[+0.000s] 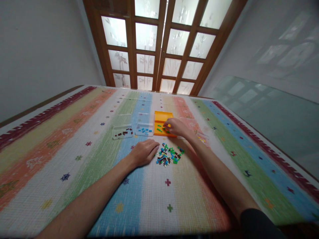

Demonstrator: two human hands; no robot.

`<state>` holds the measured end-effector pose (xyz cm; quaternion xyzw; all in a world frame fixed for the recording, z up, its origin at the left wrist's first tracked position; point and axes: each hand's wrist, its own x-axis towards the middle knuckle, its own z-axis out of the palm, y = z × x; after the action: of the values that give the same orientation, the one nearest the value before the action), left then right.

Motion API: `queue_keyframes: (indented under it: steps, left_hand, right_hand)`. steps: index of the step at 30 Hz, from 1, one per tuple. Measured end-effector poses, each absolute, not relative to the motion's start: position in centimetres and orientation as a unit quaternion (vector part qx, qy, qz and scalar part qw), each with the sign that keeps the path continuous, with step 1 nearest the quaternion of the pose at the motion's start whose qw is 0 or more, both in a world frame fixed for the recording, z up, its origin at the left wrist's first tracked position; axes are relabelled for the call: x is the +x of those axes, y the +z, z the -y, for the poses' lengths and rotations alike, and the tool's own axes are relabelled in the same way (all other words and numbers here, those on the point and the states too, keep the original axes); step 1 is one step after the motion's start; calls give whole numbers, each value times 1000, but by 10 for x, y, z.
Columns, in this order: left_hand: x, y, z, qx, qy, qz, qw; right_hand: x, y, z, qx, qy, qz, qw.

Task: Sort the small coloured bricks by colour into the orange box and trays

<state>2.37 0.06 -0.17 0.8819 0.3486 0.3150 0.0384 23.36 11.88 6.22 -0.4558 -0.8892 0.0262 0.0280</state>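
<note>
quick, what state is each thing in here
orange box: open, green bricks inside
blue-brick box: open
brown-brick box: open
yellow-brick box: partly hidden
brick pile: loose, mixed colours
left hand: resting beside brick pile
right hand: at orange box, grip unclear
tablecloth: spread out
doors: seemingly shut, bright slit between

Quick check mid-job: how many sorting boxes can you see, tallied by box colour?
Orange: 1, the orange box with green bricks
Clear: 3, the box with brown bricks, the box with blue bricks, and the box with yellow bricks, partly hidden by the right forearm
Total: 4 in view
</note>
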Motion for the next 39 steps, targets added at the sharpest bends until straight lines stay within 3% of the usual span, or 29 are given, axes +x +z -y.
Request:
queue_keyframes:
  steps: [6,22,31,39]
  left_hand:
    - [23,-1,-1,884,311,-348,41]
    - [24,-2,-1,884,312,-345,38]
    - [23,-2,-1,884,311,-348,34]
    - [24,1,0,885,307,-348,35]
  right_hand:
    - [234,60,-119,-468,16,883,-17]
    - [228,63,-123,-486,39,871,65]
    - [227,58,-129,-480,53,876,10]
    - [223,57,-128,-484,17,874,48]
